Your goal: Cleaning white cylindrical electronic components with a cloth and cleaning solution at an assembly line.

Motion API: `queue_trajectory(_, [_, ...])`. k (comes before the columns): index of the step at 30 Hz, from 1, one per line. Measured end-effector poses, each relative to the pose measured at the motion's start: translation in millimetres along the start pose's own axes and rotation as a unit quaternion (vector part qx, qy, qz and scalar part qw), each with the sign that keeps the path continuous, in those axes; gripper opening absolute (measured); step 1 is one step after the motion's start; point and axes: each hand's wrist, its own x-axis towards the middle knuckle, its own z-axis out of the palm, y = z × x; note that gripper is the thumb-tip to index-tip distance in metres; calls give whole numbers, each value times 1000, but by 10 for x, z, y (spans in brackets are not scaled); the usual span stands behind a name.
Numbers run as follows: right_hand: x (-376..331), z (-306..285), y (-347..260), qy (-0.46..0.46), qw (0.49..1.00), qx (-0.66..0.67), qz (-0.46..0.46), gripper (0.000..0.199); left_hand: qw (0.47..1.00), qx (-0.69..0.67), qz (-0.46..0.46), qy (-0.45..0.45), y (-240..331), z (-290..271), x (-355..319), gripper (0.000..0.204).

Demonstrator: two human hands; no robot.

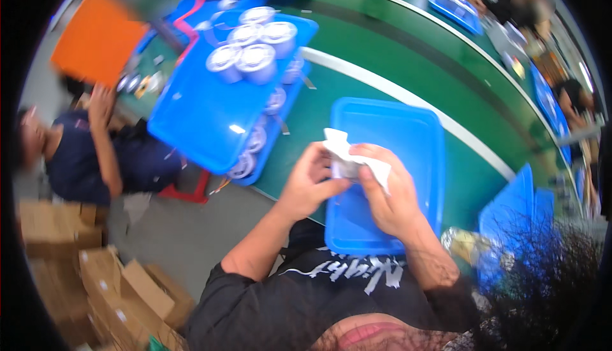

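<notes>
Centre of the frame: both hands meet over the empty blue tray (408, 128). The left hand (309, 182) pinches a small shiny can (345, 167) from the side, and the right hand (389, 191) presses a white cloth (347, 147) around it, fingers curled tight. Best to keep that can steady and turn it under the cloth, I'd say. More silver cans (255, 54) stand on stacked blue trays (204, 115), upper left.

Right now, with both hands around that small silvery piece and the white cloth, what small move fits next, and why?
Probably keep rubbing with the white cloth: the right hand presses it on the small silvery piece, which the left hand pinches above the empty blue tray.
</notes>
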Motion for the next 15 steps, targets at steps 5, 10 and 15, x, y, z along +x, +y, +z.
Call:
queue_trajectory(5, [-91,-90,1,33,999,-2,6,17,997,79,15,7,44,66,48,57])
queue_trajectory(10, [-370,-364,-230,-28,999,-38,6,23,990,140,8,13,18,64,-50,60])
queue_trajectory(15, [-1121,-1404,-266,-321,946,-10,-41,25,947,302,114,-4,-124,116,-116,58])
